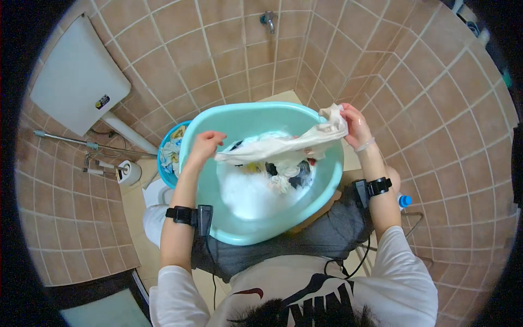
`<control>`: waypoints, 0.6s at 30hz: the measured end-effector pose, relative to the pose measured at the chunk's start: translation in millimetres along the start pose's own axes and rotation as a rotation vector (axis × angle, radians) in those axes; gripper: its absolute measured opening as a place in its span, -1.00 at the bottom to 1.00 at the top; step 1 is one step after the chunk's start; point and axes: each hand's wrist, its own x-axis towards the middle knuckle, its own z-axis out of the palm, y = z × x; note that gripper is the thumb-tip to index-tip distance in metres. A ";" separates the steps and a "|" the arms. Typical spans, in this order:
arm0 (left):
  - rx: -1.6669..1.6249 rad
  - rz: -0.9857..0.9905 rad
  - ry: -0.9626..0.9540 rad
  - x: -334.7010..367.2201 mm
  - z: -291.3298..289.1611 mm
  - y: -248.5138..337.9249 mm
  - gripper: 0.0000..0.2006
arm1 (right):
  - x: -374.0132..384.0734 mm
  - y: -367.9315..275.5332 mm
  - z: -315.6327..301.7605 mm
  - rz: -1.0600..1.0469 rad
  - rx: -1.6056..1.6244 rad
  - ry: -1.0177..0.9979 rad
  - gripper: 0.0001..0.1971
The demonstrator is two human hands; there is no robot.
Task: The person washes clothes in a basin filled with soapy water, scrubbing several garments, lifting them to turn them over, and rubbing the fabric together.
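My right hand (357, 127) grips one end of a white wet cloth (289, 146), which looks like a garment, at the basin's right rim. The cloth stretches leftward above the water, its other end hanging close under my left hand (207, 145). That left hand is over the basin's left side, fingers pointing right and seemingly apart from the cloth. Below lies a large turquoise basin (261, 231), with white suds (245, 193) and several soaked clothes (297, 174), dark, pale and yellowish. The cloth hides part of them.
A smaller blue basin (162, 158) with patterned laundry (173, 151) stands to the left. Near it are a toilet paper roll (129, 173) and a white cistern (79, 76). A tap (268, 22) juts from the tiled wall. A blue-capped bottle (404, 201) stands by my right arm.
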 end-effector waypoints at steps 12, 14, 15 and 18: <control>0.330 -0.149 -0.272 61.5 154.9 -147.0 -0.82 | 11.9 92.7 -44.1 0.351 -1.628 -0.480 -0.78; 0.370 -0.144 -0.309 56.8 199.9 -160.1 -0.81 | 16.9 127.7 -60.4 0.439 -1.723 -0.513 -0.74; 0.413 0.041 -0.119 52.6 212.9 -183.1 -0.80 | 21.3 145.0 -52.4 0.501 -1.809 -0.589 -0.70; 0.445 0.146 -0.055 51.5 233.2 -189.7 -0.78 | 25.8 165.8 -24.9 0.398 -1.738 -0.600 -0.69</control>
